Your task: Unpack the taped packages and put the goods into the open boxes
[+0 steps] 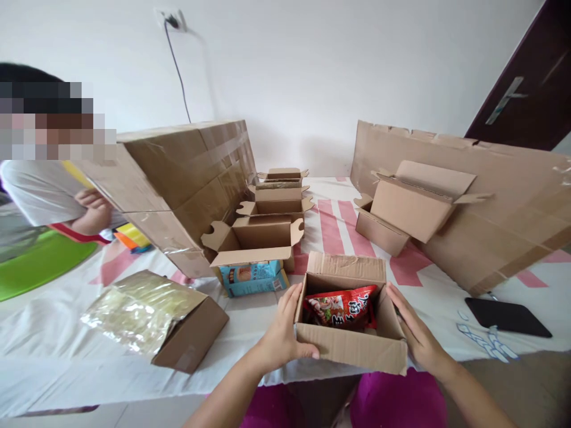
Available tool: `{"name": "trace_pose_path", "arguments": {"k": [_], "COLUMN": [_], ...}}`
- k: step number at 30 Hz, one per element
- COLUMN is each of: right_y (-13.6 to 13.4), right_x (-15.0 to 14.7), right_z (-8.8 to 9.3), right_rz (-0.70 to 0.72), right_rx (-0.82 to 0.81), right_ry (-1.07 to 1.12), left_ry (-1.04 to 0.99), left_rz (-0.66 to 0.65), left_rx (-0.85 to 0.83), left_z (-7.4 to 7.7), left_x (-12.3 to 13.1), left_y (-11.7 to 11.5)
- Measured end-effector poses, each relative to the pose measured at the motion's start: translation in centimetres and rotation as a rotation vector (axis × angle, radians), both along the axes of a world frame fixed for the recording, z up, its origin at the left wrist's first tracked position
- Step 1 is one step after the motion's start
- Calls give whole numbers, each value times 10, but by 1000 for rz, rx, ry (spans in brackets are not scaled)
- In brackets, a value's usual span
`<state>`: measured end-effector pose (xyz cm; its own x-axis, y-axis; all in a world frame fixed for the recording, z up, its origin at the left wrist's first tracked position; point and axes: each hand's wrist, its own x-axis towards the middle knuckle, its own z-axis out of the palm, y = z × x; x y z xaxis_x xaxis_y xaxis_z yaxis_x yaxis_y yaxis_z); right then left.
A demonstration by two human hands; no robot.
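Observation:
Between my two hands stands an open cardboard box [352,348] at the table's front edge, its flaps folded out. A red printed food packet [341,304] lies inside it. My left hand [284,333] grips the box's left side, its thumb on the front flap. Along the right side presses my right hand [417,330], fingers straight against the cardboard and thumb hidden. Just beyond my left hand, a light-blue printed carton [254,278] lies against an open cardboard box [263,235].
Several open boxes stand in a row beside a large taped cardboard wall [191,178]. Stacked boxes [413,205] lean by a cardboard panel [499,208]. At left is a box with clear plastic [147,309]; a black phone [508,316] lies right. Another person [49,190] sits far left.

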<state>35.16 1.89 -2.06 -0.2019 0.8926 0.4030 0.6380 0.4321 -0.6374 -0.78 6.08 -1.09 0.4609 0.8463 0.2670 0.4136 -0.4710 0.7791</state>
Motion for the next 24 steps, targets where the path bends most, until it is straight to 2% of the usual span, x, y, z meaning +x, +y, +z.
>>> {"name": "trace_pose_path", "arguments": {"k": [3, 5, 7, 11, 14, 17, 20, 22, 24], "right_y": [6, 14, 23, 42, 49, 45, 38, 36, 36], "right_x": [-9, -17, -26, -44, -51, -55, -57, -57, -59], "right_z": [19, 39, 56, 75, 80, 80, 74, 68, 63], "right_rz": [-88, -123, -128, -28, -8, 1, 135, 220, 242], "right_rx": [207, 267, 207, -123, -235, -124, 25, 12, -39], "right_ry": [-75, -96, -172, -459, -575, -626, -599, -579, -595], "left_ry": [-51, -125, -207, -310, -278, -278, -391, -461, -479], "left_rz": [-33, -89, -137, -113, -73, -113, -228, -257, -234], "left_rx": [-16, -71, -137, -189, -131, -159, -266, -294, -290], "left_z": [1, 0, -5, -18, -21, -20, -20, -23, -27], "left_x": [2, 5, 9, 16, 19, 22, 27, 29, 29], "left_y": [-2, -5, -6, -3, 1, 2, 1, 2, 4]}}
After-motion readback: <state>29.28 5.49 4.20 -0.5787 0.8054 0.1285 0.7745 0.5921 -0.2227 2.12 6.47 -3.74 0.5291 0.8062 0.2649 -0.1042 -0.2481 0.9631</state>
